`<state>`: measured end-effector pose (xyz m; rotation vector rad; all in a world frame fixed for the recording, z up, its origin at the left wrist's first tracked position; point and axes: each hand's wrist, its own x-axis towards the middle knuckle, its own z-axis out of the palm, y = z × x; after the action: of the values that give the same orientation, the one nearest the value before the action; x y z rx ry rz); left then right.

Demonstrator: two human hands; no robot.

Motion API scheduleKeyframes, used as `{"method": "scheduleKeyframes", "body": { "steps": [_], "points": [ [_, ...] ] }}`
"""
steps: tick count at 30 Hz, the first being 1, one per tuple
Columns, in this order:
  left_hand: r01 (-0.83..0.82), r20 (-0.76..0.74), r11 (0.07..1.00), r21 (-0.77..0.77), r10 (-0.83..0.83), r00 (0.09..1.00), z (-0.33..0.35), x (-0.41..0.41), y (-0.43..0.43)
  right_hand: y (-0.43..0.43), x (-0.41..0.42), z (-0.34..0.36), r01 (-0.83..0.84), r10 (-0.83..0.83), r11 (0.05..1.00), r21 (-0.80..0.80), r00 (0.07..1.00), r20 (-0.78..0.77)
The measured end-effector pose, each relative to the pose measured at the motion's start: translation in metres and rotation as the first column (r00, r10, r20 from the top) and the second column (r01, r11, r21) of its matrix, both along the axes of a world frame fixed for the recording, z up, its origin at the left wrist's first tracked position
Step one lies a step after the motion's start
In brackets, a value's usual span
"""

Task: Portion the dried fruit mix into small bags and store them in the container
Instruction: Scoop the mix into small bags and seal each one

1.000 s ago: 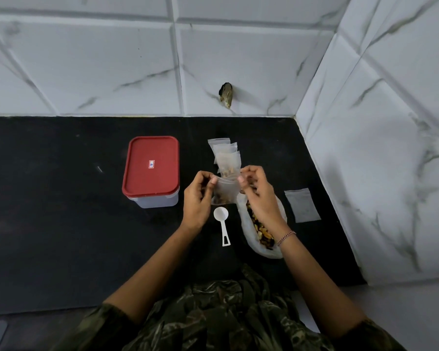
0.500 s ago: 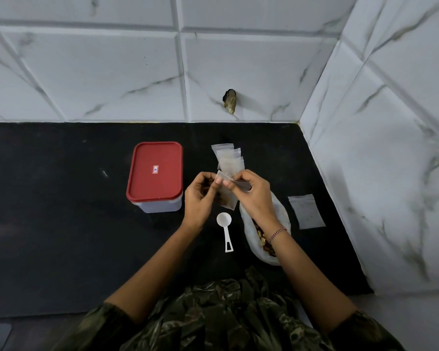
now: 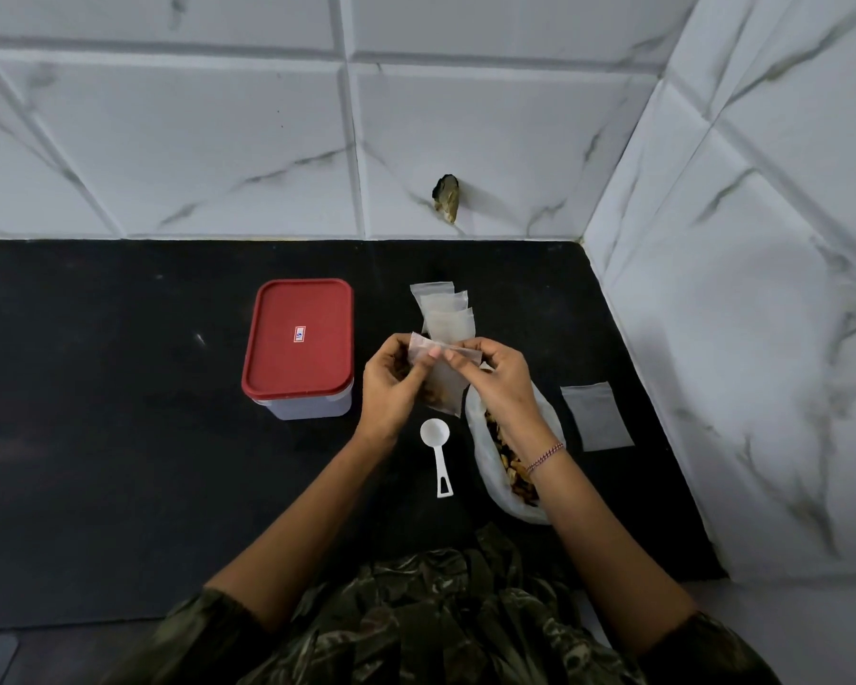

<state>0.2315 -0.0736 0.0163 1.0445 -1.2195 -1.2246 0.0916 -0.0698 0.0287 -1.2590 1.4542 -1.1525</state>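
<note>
Pinching the small bag [image 3: 447,390] by its top, left hand [image 3: 390,384] and right hand [image 3: 501,383] almost meet

L hand [image 3: 391,385] & R hand [image 3: 501,380] pinch small bag [image 3: 447,390] top.

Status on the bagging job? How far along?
Done: three small bags lie beyond the hands. In hand: left hand and right hand pinch a fourth bag holding fruit. Left: one empty bag, mix in the big bag, container closed.
</note>
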Motion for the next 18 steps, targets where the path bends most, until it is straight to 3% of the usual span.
{"method": "scheduleKeyframes", "body": {
  "steps": [3,9,18],
  "points": [
    [-0.013,0.020,0.999,0.033,0.012,1.000,-0.0002,-0.0032,-0.0035,0.0003,0.0023,-0.0003,0.031,-0.031,0.999,-0.013,1.000,0.007],
    [-0.061,-0.040,0.995,0.074,0.065,0.997,0.0033,-0.0026,-0.0089,0.0020,-0.0014,-0.0053,0.107,-0.140,0.986,0.127,0.948,0.285],
    [-0.072,-0.027,0.994,0.085,0.075,0.997,0.0019,-0.0089,-0.0100,-0.0043,0.0045,-0.0088,0.116,-0.148,0.988,0.103,0.896,0.419]
  ]
}}
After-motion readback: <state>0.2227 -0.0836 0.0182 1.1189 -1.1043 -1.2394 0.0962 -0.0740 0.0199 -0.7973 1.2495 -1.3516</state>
